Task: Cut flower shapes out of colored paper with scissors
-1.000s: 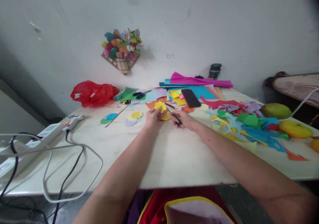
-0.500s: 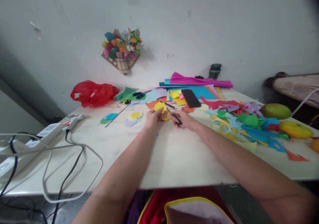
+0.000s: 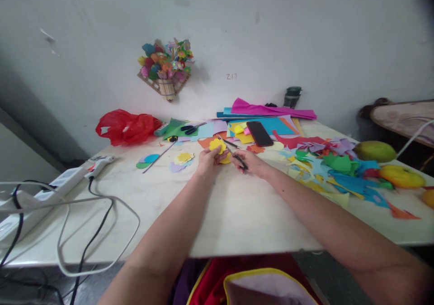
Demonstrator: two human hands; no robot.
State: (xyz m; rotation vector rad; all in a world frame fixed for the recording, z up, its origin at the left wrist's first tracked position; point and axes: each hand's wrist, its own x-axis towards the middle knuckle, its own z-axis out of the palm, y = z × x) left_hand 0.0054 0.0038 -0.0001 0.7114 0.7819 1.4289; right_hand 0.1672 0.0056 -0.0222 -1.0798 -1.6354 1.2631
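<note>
Between the fingers of my left hand (image 3: 209, 161) is a yellow paper flower (image 3: 217, 146) with a scalloped edge. More yellow paper (image 3: 225, 159) shows just below it, close to both hands. My right hand (image 3: 252, 161) is closed around the dark handles of a pair of scissors (image 3: 237, 155). The scissor blades point up and left, right beside the flower's edge; whether they touch it I cannot tell. Left of my left hand lies a small group of paper flowers, a yellow one (image 3: 185, 157) on top of pale and lilac ones.
Paper scraps (image 3: 315, 160) spread over the right side, near several mangoes (image 3: 402, 177). A phone (image 3: 259, 134) lies by coloured sheets (image 3: 278, 126) at the back. Other scissors (image 3: 192, 128) and a red plastic bag (image 3: 127, 127) are back left. Cables and a power strip (image 3: 63, 182) occupy the left.
Both hands stay almost in place, with only a slight shift of the scissors and the fingers of my right hand. The yellow flower is still held in my left hand.
</note>
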